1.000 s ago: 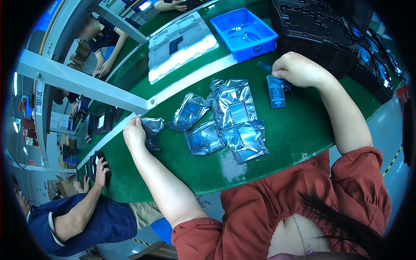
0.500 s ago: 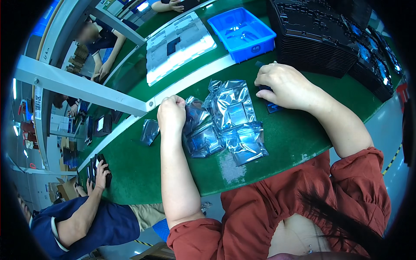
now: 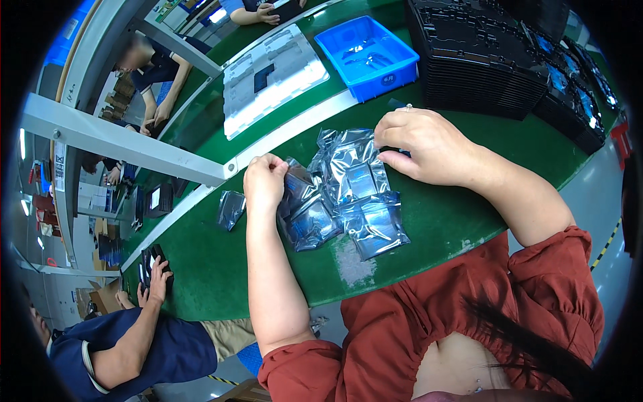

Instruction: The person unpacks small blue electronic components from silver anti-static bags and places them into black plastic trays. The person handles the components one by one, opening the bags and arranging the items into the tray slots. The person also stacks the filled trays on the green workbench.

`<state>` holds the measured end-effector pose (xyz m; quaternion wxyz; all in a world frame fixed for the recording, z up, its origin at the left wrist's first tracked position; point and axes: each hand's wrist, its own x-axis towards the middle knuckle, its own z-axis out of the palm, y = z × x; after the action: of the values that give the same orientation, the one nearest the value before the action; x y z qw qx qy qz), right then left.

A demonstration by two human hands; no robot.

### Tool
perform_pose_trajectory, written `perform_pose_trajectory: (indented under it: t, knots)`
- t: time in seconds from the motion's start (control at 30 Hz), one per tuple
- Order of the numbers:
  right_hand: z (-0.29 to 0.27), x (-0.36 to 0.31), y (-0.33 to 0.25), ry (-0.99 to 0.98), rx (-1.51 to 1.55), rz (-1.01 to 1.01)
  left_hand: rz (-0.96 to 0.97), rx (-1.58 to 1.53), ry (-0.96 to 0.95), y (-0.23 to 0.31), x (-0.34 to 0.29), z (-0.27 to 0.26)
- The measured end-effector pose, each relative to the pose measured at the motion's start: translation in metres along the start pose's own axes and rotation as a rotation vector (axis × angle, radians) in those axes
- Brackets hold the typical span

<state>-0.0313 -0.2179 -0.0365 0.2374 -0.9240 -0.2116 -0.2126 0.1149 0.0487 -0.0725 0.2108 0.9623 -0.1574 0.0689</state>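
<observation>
Seemingly partway: one small pouch apart on the green bench, bunched silver pouches remaining, left hand with fingers pinching a held pouch, right hand with curled fingers, grip undeterminable.

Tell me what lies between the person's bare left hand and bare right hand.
In the head view, a cluster of shiny, silver, roughly rectangular film pouches lies between the left hand and the right hand, on the green tabletop.
</observation>
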Motion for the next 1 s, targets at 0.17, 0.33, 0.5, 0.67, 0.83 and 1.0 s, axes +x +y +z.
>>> perform_pose_trajectory:
  t: [0.17,0.33,0.5,0.67,0.83,1.0]
  knots:
    - [0.003,0.0,0.0,0.21,0.111,-0.136,0.114,-0.524,0.269,0.022,-0.017,-0.032]
    - [0.0,-0.001,-0.022,0.407,0.253,-0.198,0.334,-0.463,0.216,0.092,-0.064,-0.053]
    - [-0.003,-0.009,-0.035,0.199,0.172,-0.176,0.595,-0.313,-0.012,0.121,-0.092,-0.045]
    - [-0.016,-0.007,-0.033,-0.08,0.068,-0.28,0.625,-0.304,-0.165,0.12,-0.094,-0.043]
    - [-0.015,-0.007,-0.036,0.064,0.005,-0.524,0.456,-0.647,-0.366,0.116,-0.089,-0.051]
    - [-0.013,-0.007,-0.043,0.143,-0.128,-0.614,0.375,-0.716,-0.372,0.113,-0.091,-0.05]
